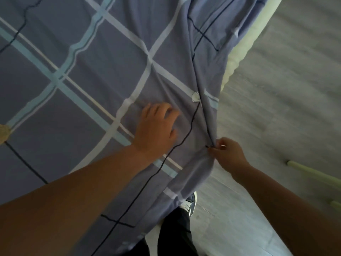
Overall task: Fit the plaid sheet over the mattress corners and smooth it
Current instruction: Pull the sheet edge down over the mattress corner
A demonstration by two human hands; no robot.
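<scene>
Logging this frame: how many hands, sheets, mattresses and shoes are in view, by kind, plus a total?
Hands: 2 (left hand, right hand)
Sheet: 1
Mattress: 1
Shoe: 1
Total: 5

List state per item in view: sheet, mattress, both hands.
plaid sheet: spread over the bed top, wrinkled, side edge bunched and hanging loose
mattress: side edge exposed beyond the sheet
left hand: rests on the sheet top
right hand: pinches the sheet's bunched edge
</scene>
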